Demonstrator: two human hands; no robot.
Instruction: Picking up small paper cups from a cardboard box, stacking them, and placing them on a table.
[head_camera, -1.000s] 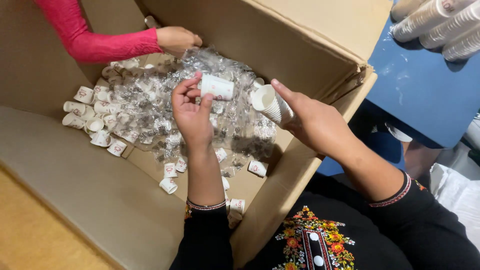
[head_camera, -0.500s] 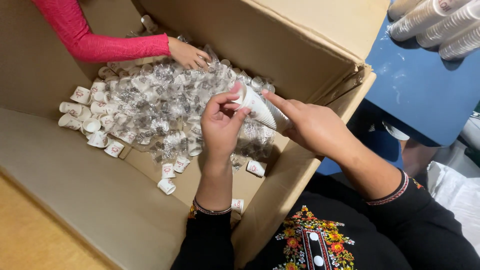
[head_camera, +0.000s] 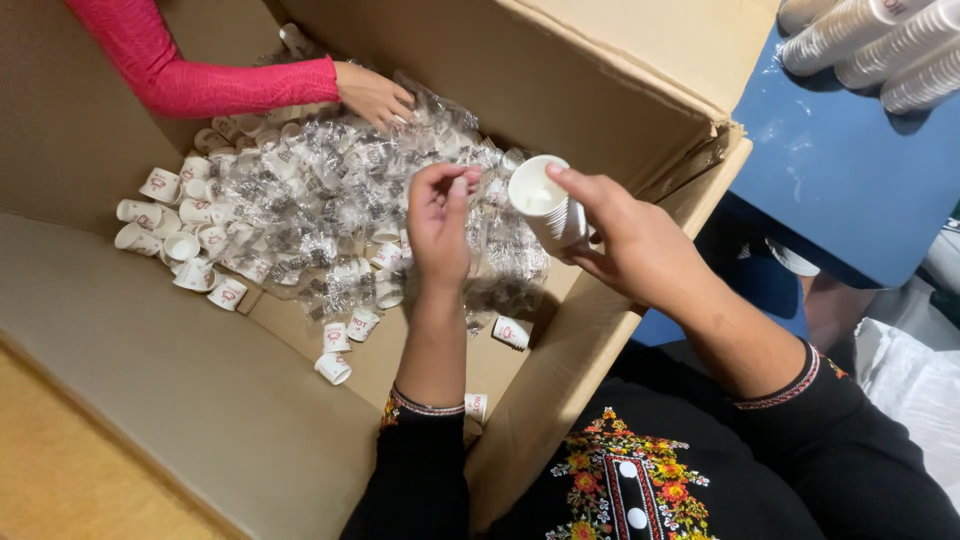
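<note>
The right hand (head_camera: 640, 245) grips a nested cup stack (head_camera: 548, 205), mouth up for loading, above the box rim (head_camera: 640, 215). The left hand (head_camera: 438, 215) hovers empty, fingers curled. Beyond, wrapped cups (head_camera: 330, 200) fill the box; another person's hand (head_camera: 375, 95) reaches in.

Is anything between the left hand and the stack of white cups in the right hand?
Nothing visible. The left hand hangs over the box beside the stack of white cups held in the right hand, with only an open gap between them. The other person's hand is apart, at the box's far side.
</note>
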